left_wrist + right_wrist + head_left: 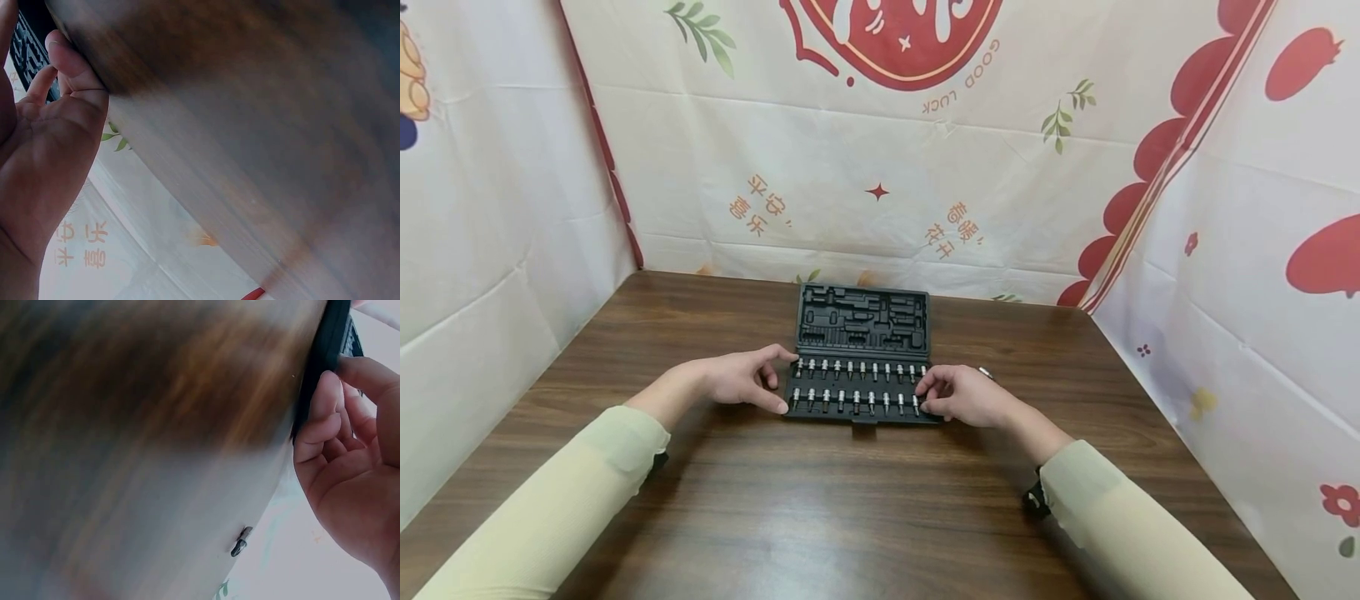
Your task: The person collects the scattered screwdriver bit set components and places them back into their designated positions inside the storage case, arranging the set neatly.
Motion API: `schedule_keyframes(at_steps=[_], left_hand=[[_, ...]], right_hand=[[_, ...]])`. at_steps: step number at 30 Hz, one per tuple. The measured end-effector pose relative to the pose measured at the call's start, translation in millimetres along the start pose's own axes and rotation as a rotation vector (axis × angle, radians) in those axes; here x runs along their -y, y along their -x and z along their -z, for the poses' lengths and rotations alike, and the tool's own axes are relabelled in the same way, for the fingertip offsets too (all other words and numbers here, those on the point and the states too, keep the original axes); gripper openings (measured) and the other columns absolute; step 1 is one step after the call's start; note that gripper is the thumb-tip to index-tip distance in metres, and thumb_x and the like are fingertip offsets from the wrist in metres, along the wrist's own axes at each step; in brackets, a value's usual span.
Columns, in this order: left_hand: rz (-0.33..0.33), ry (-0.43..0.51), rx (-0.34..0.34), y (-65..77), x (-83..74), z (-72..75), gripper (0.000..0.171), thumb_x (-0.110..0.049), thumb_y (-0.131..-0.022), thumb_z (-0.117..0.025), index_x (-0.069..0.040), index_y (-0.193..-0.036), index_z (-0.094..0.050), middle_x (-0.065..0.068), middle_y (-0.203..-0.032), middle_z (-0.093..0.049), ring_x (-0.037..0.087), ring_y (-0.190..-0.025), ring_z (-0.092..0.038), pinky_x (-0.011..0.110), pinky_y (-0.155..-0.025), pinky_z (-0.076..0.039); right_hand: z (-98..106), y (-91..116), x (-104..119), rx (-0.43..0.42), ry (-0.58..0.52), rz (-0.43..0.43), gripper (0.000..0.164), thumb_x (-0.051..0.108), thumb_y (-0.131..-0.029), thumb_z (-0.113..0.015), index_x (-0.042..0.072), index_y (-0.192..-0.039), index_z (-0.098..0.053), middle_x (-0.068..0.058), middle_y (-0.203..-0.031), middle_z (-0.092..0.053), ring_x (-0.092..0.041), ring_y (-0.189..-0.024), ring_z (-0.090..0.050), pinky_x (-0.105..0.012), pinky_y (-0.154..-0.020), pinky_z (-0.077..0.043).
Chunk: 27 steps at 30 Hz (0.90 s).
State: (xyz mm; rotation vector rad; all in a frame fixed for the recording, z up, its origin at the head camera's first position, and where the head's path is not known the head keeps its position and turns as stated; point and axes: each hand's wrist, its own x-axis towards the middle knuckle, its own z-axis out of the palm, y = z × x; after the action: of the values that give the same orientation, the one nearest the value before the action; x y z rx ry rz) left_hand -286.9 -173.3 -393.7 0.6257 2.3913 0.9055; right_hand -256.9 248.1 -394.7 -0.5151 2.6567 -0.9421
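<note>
A black case [862, 385] lies unfolded on the table, its lid moulded with recesses. Two rows of silver bit sockets [856, 402] fill its lower half. My left hand [741, 377] is at the case's left edge, thumb and forefinger spread apart and touching near the corners. In the left wrist view its other fingers bend beside the case. At the right edge, my right hand [966, 395] has thumb and fingertips close together, gripping the case's side near the end socket. In the right wrist view, the thumb and curled fingers [326, 397] meet the case's dark side.
A small silver and dark metal piece [986, 372] lies on the brown wooden table [820, 508], just beyond my right hand. Printed cloth walls [850, 150] stand behind the table and along both sides.
</note>
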Motion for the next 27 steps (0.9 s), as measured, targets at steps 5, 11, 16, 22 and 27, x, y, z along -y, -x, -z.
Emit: schedule_keyframes(at_steps=[5,11,16,22,27], left_hand=[[0.002,-0.005,-0.002,-0.9,0.4,-0.4,0.090,-0.039,-0.094,-0.089,-0.012,-0.165,-0.039,0.011,-0.117,-0.058,0.020,-0.089,-0.058,0.035,-0.085,-0.048],[-0.002,-0.009,-0.004,0.4,-1.0,0.1,0.092,-0.038,-0.093,-0.090,-0.012,-0.165,-0.039,0.011,-0.117,-0.058,0.020,-0.090,-0.058,0.035,-0.084,-0.047],[0.000,-0.008,-0.004,-0.8,0.5,-0.2,0.091,-0.039,-0.094,-0.089,-0.012,-0.165,-0.039,0.011,-0.117,-0.059,0.020,-0.090,-0.059,0.035,-0.085,-0.048],[-0.008,-0.008,-0.008,-0.7,1.0,-0.3,0.090,-0.037,-0.094,-0.089,-0.011,-0.164,-0.039,0.011,-0.116,-0.058,0.020,-0.091,-0.059,0.035,-0.085,-0.048],[-0.008,-0.009,-0.012,-1.3,2.3,-1.0,0.089,-0.037,-0.094,-0.089,-0.012,-0.164,-0.040,0.010,-0.116,-0.058,0.019,-0.091,-0.059,0.035,-0.085,-0.048]], right_hand=[[9,6,-5,-0.026,-0.024,0.016,0.015,0.015,-0.105,-0.073,0.010,-0.118,-0.075,-0.006,-0.100,-0.071,-0.019,-0.076,-0.065,-0.033,-0.069,-0.057],[21,12,-17,-0.072,-0.042,0.007,0.017,0.017,-0.106,-0.071,0.007,-0.119,-0.074,-0.010,-0.104,-0.071,-0.021,-0.078,-0.067,-0.037,-0.073,-0.061],[28,19,-27,-0.095,-0.029,-0.015,0.020,0.018,-0.108,-0.070,0.005,-0.121,-0.073,-0.012,-0.104,-0.071,-0.022,-0.077,-0.068,-0.036,-0.072,-0.058],[35,27,-37,-0.120,-0.025,-0.045,0.019,0.019,-0.108,-0.070,0.006,-0.121,-0.074,-0.011,-0.101,-0.070,-0.022,-0.076,-0.067,-0.034,-0.070,-0.058],[41,31,-44,-0.128,-0.012,-0.047,0.020,0.020,-0.108,-0.070,0.007,-0.123,-0.074,-0.012,-0.102,-0.070,-0.023,-0.076,-0.066,-0.034,-0.070,-0.057]])
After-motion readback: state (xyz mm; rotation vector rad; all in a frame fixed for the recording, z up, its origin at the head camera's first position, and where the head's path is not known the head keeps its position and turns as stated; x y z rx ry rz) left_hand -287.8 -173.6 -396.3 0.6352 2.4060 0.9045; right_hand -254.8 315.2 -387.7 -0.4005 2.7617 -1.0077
